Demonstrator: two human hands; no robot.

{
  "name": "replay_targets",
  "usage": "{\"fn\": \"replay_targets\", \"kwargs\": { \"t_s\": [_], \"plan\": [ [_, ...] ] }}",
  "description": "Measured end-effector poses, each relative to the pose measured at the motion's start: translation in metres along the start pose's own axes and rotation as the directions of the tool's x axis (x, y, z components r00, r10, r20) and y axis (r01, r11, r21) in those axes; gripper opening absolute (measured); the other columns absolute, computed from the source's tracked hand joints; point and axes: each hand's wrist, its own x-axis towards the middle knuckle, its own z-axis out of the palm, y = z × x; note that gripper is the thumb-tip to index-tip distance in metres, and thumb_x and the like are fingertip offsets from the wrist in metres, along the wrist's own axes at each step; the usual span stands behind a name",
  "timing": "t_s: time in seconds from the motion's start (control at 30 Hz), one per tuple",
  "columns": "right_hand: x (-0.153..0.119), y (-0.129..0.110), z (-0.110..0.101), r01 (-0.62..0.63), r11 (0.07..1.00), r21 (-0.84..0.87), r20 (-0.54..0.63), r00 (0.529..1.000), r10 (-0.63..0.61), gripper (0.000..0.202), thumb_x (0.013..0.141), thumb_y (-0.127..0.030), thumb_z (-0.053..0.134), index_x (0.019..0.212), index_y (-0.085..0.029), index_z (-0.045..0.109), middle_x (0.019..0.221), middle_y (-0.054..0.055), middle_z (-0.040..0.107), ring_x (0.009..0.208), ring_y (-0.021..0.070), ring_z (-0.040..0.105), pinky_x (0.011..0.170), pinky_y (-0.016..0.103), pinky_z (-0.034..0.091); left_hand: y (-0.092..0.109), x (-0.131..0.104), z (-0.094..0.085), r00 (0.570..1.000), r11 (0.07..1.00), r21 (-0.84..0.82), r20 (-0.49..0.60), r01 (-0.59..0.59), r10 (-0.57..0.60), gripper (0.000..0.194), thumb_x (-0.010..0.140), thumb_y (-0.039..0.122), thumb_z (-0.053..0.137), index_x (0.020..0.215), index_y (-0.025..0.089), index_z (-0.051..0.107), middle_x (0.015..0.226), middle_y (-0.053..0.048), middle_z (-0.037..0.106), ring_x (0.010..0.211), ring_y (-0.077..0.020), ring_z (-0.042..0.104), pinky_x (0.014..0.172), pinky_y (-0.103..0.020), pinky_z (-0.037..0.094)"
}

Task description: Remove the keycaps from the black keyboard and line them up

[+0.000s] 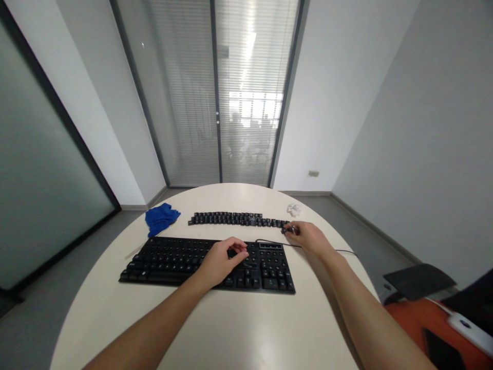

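A black keyboard [169, 262] lies on the round white table [239, 329]. My left hand [223, 259] rests over its right-middle part, fingers curled together; whether anything is between them is hidden. Beyond the keyboard, loose black keycaps [227, 218] sit in rows. At the right end of these rows is my right hand [304, 235], its fingers pinched at a few dark keycaps and a small shiny thing too small to make out.
A blue cloth [160, 218] lies at the table's back left, and a crumpled white tissue [294, 209] at the back right. The keyboard's black cable [346, 251] runs under my right arm to the table edge. An orange chair [412, 324] holds a white power strip [472, 331].
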Motion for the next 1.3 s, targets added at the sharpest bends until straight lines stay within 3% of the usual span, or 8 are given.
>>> {"fn": "replay_targets", "kwargs": {
  "t_s": [0.3, 0.47, 0.6, 0.7, 0.83, 0.93, 1.1, 1.3],
  "plan": [
    [-0.001, 0.001, 0.002, -0.019, 1.000, -0.008, -0.002, 1.000, 0.019, 0.028, 0.082, -0.038, 0.061, 0.104, -0.025, 0.074, 0.081, 0.005, 0.072, 0.071, 0.0194, 0.062, 0.059, 0.024, 0.036, 0.006, -0.001, -0.001, 1.000, 1.000, 0.023, 0.005, 0.004, -0.004, 0.014, 0.083, 0.028, 0.066, 0.092, 0.018, 0.068, 0.089, -0.003, 0.072, 0.085, -0.0180, 0.066, 0.085, -0.032, 0.050],
    [-0.003, -0.001, -0.001, -0.003, 0.999, 0.035, -0.058, 0.998, 0.005, 0.030, 0.085, -0.043, 0.059, 0.104, -0.024, 0.074, 0.086, 0.006, 0.074, 0.073, 0.0205, 0.063, 0.062, 0.026, 0.039, 0.003, 0.000, 0.000, 1.000, 0.997, 0.075, 0.023, -0.015, 0.013, 0.014, 0.084, 0.027, 0.065, 0.094, 0.019, 0.068, 0.089, -0.003, 0.072, 0.085, -0.0181, 0.066, 0.085, -0.032, 0.050],
    [-0.007, -0.013, -0.008, 0.075, 0.978, 0.197, -0.142, 0.989, -0.047, 0.041, 0.095, -0.050, 0.044, 0.098, -0.021, 0.073, 0.086, 0.007, 0.073, 0.078, 0.0218, 0.064, 0.072, 0.029, 0.043, 0.003, -0.004, 0.002, 0.997, 0.970, 0.231, 0.045, -0.073, 0.064, 0.016, 0.082, 0.025, 0.067, 0.098, 0.022, 0.067, 0.098, -0.003, 0.071, 0.091, -0.0197, 0.064, 0.086, -0.034, 0.049],
    [-0.012, -0.024, -0.011, 0.122, 0.903, 0.411, -0.179, 0.982, -0.051, 0.053, 0.097, -0.055, 0.035, 0.101, -0.017, 0.072, 0.085, 0.008, 0.070, 0.076, 0.0204, 0.063, 0.076, 0.031, 0.047, 0.007, -0.008, 0.001, 0.988, 0.938, 0.314, 0.084, -0.147, 0.127, 0.017, 0.082, 0.025, 0.067, 0.099, 0.023, 0.067, 0.103, -0.003, 0.070, 0.098, -0.0209, 0.062, 0.090, -0.035, 0.047],
    [-0.021, -0.043, -0.014, 0.097, 0.662, 0.743, -0.076, 0.995, -0.060, 0.064, 0.095, -0.063, 0.030, 0.106, -0.014, 0.069, 0.082, 0.007, 0.063, 0.069, 0.0162, 0.061, 0.070, 0.030, 0.054, 0.011, -0.010, 0.001, 0.984, 0.925, 0.341, 0.105, -0.170, 0.142, 0.014, 0.085, 0.025, 0.064, 0.098, 0.023, 0.066, 0.102, -0.003, 0.070, 0.099, -0.0210, 0.062, 0.091, -0.036, 0.047],
    [-0.027, -0.057, -0.016, 0.082, 0.574, 0.815, -0.001, 0.990, -0.140, 0.064, 0.093, -0.067, 0.033, 0.098, -0.014, 0.070, 0.077, 0.006, 0.058, 0.075, 0.0174, 0.060, 0.062, 0.027, 0.054, 0.012, -0.009, 0.001, 0.985, 0.923, 0.348, 0.104, -0.165, 0.137, 0.014, 0.086, 0.026, 0.063, 0.099, 0.022, 0.066, 0.103, -0.004, 0.070, 0.099, -0.0213, 0.061, 0.090, -0.036, 0.047],
    [-0.031, -0.068, -0.010, 0.100, 0.647, 0.756, 0.108, 0.956, -0.273, 0.064, 0.094, -0.064, 0.035, 0.094, -0.012, 0.071, 0.063, 0.002, 0.056, 0.060, 0.0132, 0.054, 0.059, 0.025, 0.047, 0.011, -0.009, 0.001, 0.983, 0.924, 0.340, 0.117, -0.175, 0.144, 0.014, 0.086, 0.025, 0.062, 0.099, 0.023, 0.066, 0.103, -0.004, 0.070, 0.100, -0.0225, 0.061, 0.091, -0.038, 0.047],
    [-0.032, -0.075, -0.002, 0.136, 0.695, 0.706, 0.166, 0.923, -0.348, 0.055, 0.095, -0.059, 0.040, 0.090, -0.013, 0.070, 0.061, 0.000, 0.054, 0.059, 0.0130, 0.052, 0.057, 0.023, 0.041, 0.009, -0.009, 0.001, 0.982, 0.919, 0.349, 0.120, -0.180, 0.147, 0.014, 0.087, 0.025, 0.061, 0.099, 0.022, 0.066, 0.101, -0.004, 0.070, 0.097, -0.0220, 0.060, 0.089, -0.036, 0.047]
  ]
}}
